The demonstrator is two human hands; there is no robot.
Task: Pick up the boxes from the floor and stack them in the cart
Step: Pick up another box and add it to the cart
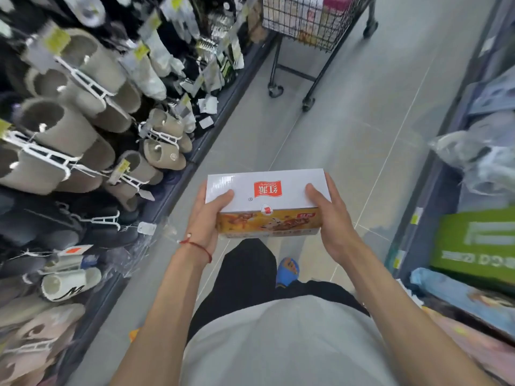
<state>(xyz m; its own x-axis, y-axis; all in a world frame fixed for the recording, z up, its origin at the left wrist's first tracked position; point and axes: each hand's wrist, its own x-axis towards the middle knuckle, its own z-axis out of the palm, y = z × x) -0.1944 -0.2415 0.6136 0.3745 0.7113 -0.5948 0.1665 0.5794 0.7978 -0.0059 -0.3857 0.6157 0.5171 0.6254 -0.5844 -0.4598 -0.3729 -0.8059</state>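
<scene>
A shop aisle with grey tiled floor (348, 135), slipper racks (83, 107) on the left. At centre, the left hand (206, 221) and right hand (333, 221) clasp a white box (267, 196) by its ends. The wire cart (312, 23) stands at the top of the frame.

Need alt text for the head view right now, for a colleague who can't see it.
The left hand and right hand grip the ends of a white box with a red logo, carried above the grey aisle floor. A loaded wire cart stands ahead; slippers hang at left.
</scene>
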